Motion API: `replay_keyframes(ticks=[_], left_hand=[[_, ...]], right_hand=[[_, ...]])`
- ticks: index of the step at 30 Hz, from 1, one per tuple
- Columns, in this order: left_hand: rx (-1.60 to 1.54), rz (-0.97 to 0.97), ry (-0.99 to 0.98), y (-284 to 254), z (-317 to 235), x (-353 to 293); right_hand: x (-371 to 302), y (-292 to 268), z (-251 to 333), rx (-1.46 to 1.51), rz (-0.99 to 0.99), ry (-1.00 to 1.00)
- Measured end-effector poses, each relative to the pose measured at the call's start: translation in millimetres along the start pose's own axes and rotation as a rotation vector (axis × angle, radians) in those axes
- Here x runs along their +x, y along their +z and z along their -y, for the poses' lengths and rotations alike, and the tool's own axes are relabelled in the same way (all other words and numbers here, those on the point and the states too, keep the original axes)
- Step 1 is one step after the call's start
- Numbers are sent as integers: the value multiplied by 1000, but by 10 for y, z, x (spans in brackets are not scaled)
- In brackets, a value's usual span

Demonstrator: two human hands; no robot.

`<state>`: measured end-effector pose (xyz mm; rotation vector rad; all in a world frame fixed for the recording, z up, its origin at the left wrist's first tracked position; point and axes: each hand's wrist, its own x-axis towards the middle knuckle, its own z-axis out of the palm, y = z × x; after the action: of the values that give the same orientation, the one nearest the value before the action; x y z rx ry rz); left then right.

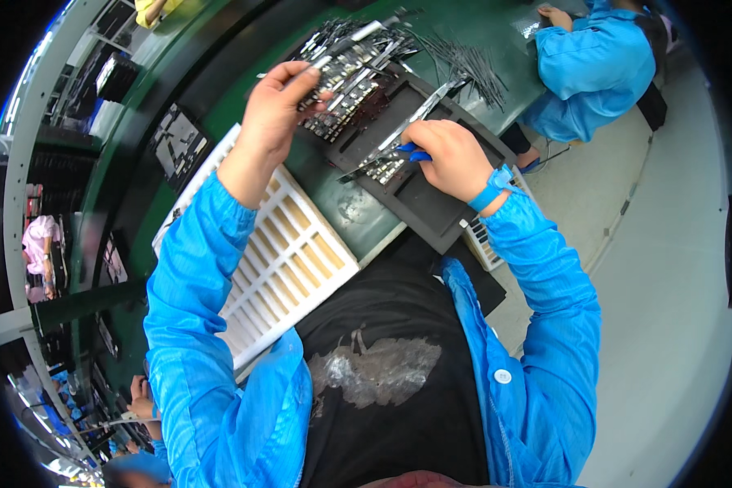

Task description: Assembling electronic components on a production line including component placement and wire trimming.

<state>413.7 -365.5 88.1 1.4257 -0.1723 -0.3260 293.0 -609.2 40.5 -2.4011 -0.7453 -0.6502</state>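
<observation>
My left hand (275,110) is raised over the left end of a dark tray, thumb and fingers pinched together; what they hold is too small and blurred to name. Beneath its fingertips lie rows of small silvery metal parts (343,106). My right hand (451,159) is closed around a thin, dark-tipped tool with blue grips (415,152). The tool's tip points left, over another short row of small metal parts in the black tray (431,207). A blue band (490,193) circles my right wrist. A long shiny strip (431,104) slants across the tray beyond my right hand.
Bundles of thin dark strips (468,69) lie behind the tray on the green table (350,211). A white slotted foam tray (301,285) sits beneath my left forearm. A person in a blue jacket (590,69) sits at the far right.
</observation>
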Motion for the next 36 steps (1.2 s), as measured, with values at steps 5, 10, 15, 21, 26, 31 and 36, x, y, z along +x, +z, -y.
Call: replay_keyframes(ticks=[5, 10, 15, 21, 26, 31, 36], left_hand=[[-170, -8, 190, -181, -206, -79], [-238, 41, 284, -345, -426, -284], [-134, -13, 272, -421, -426, -520], [64, 86, 160, -444, -357, -725], [162, 238, 117, -396, -328, -875], [204, 486, 1, -409, -397, -967], [288, 501, -87, -206, -472, -936]], right_hand=[[139, 54, -169, 51, 141, 177], [392, 70, -361, 55, 314, 260], [674, -34, -517, -47, 420, 188], [791, -51, -677, -115, 510, 187], [539, -105, -873, 118, 282, 130], [193, -658, -679, 531, 86, 538], [45, -1062, -8, 602, -100, 772]])
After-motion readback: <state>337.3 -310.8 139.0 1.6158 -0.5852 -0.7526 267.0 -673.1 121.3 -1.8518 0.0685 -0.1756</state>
